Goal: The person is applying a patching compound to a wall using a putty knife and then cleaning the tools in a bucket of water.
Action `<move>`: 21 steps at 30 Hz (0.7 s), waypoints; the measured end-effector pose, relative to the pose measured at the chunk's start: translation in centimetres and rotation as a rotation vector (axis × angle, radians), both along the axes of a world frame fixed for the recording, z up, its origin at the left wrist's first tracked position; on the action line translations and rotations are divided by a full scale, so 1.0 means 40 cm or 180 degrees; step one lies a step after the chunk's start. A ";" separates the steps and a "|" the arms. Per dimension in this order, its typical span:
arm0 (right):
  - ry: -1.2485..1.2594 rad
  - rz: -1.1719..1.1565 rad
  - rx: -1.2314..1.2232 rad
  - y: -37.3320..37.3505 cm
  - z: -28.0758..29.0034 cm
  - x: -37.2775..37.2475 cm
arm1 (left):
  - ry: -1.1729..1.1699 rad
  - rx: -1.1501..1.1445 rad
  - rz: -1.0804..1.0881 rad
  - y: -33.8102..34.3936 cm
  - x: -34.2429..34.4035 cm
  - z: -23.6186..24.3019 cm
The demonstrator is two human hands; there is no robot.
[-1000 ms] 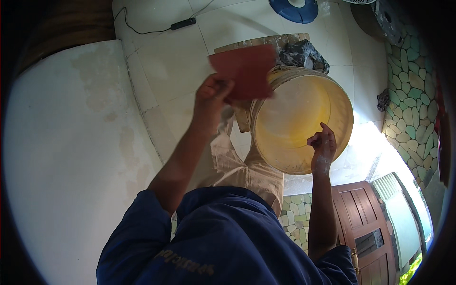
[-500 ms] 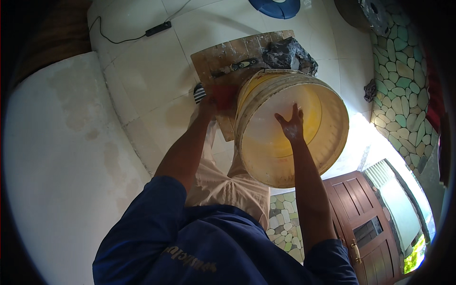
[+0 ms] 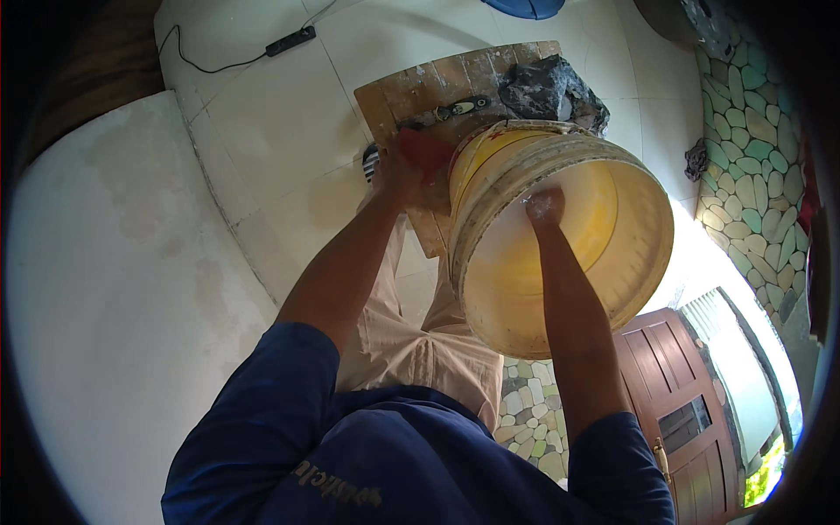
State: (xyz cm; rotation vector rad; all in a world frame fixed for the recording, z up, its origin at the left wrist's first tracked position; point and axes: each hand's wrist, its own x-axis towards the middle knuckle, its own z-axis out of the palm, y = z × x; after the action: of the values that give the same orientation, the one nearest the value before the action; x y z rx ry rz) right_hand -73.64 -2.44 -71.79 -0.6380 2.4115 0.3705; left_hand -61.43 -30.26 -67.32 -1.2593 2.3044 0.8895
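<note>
A large, tilted yellow bucket turns its wide mouth toward me, with a pale, powdery-looking white layer inside. Deep in it is my right hand, dusted white and curled like a fist; whatever its fingers hold is hidden. To the left of the bucket, my left hand is closed on a red object whose shape is shadowed and partly covered. Both are over a stained wooden board. A scraper-like tool with a dark-and-pale handle lies on the board beyond my left hand.
A crumpled dark plastic bag sits on the board behind the bucket. On the tiled floor lie a black power strip and a blue round item. A white wall rises at left, pebble paving at right.
My right hand's spread fingers have curled inside the bucket. The bucket appears slightly farther right and lower in view. My left hand has moved a little up and right with the red object.
</note>
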 end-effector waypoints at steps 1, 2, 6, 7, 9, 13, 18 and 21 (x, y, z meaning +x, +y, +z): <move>0.0023 -0.0008 -0.0005 0.015 0.009 -0.001 | 0.0023 -0.0005 -0.0008 -0.005 -0.002 0.002; 0.0184 -0.0326 -0.0605 0.010 0.040 0.015 | -0.0061 -0.0058 -0.0005 -0.022 0.012 0.001; 0.0080 -0.1331 -0.2501 0.017 0.158 0.045 | 0.0259 -0.0102 0.0074 -0.047 0.037 0.005; 0.0104 -0.1317 -0.2536 0.004 0.193 0.053 | 0.0292 -0.0129 0.0075 -0.061 0.052 0.012; 0.0424 -0.1639 -0.1999 -0.048 0.287 0.072 | 0.1058 -0.0025 0.0279 -0.093 0.084 0.037; 0.0464 -0.1500 -0.1354 -0.050 0.433 0.096 | 0.1636 0.0528 0.1108 -0.044 0.108 0.201; 0.0707 -0.0757 -0.1400 -0.003 0.529 0.122 | 0.1996 0.1735 0.2151 -0.011 0.114 0.503; 0.0808 -0.0244 -0.1201 0.019 0.589 0.136 | 0.2476 0.1978 0.2052 0.015 0.127 0.583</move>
State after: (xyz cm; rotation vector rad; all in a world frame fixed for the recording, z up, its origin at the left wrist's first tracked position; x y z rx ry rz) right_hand -68.20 -1.70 -48.24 -0.6906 2.7703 -0.0443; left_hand -56.33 -29.65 -44.00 -1.5220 1.7510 2.4401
